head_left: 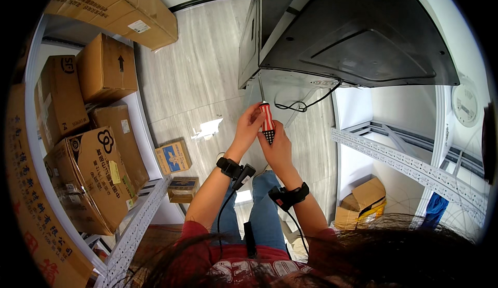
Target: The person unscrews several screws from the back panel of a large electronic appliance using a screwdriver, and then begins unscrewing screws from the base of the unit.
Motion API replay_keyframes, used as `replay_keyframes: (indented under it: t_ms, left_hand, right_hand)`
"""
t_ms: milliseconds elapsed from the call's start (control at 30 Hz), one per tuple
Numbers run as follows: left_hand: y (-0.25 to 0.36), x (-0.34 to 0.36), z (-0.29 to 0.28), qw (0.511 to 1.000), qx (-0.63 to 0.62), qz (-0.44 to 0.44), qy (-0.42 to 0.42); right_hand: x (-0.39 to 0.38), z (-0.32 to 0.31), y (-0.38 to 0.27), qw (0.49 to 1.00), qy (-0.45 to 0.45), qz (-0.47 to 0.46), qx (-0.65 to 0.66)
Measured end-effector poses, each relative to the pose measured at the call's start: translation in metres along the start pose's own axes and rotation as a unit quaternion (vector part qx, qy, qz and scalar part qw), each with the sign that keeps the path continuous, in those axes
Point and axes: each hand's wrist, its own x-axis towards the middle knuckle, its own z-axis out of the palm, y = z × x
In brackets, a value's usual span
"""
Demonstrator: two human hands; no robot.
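Both hands are closed around a screwdriver [267,123] with a red-and-white striped handle and a dark, white-dotted end. My left hand [249,128] pinches the upper part of the handle from the left. From the right and below, my right hand [278,150] wraps the handle's lower part. The thin metal shaft points away from me, to the lower edge of a large metal appliance [358,33] with a black panel, near its corner. Whether the tip sits in a screw is too small to tell. Beside my hands a black power cord [303,106] hangs looped from the appliance.
Shelving on the left bears several cardboard boxes [93,179], and a tall carton [119,10] stands beyond. Two small boxes [174,155] are on the floor. To the right is a grey metal shelf frame [399,153] with an opened carton [360,202] below. Cables run from my wristbands.
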Motion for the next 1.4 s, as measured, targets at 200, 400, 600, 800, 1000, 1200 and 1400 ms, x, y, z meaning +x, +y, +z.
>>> replay_keyframes:
  t_ms: [200,400,600,800,1000,1200,1400]
  left_hand:
    - [-0.008,0.003,0.0,1.0,0.007,0.009,0.011]
    - [-0.006,0.002,0.001,1.0,0.007,0.001,0.007]
    - [0.0,0.011,-0.009,0.998,0.045,-0.039,-0.026]
    - [0.06,0.061,-0.019,0.839,0.434,0.298,0.134]
    - [0.157,0.098,-0.005,0.719,0.471,0.51,-0.033]
    - [0.221,0.087,0.036,0.61,0.425,0.663,-0.09]
    - [0.258,0.085,0.061,0.592,0.452,0.666,-0.041]
  right_hand:
    - [0.0,0.001,0.003,1.0,0.0,0.003,0.003]
    - [-0.001,0.001,0.003,1.0,-0.004,0.004,0.002]
    - [-0.003,0.002,0.003,1.0,0.026,0.007,0.005]
    - [-0.005,0.005,0.006,0.997,0.073,0.007,-0.023]
    - [-0.005,0.011,0.005,0.99,0.124,-0.01,-0.072]
    - [-0.004,0.024,0.001,0.987,0.159,0.016,-0.02]
    - [-0.007,0.025,-0.008,0.981,0.179,0.056,0.052]
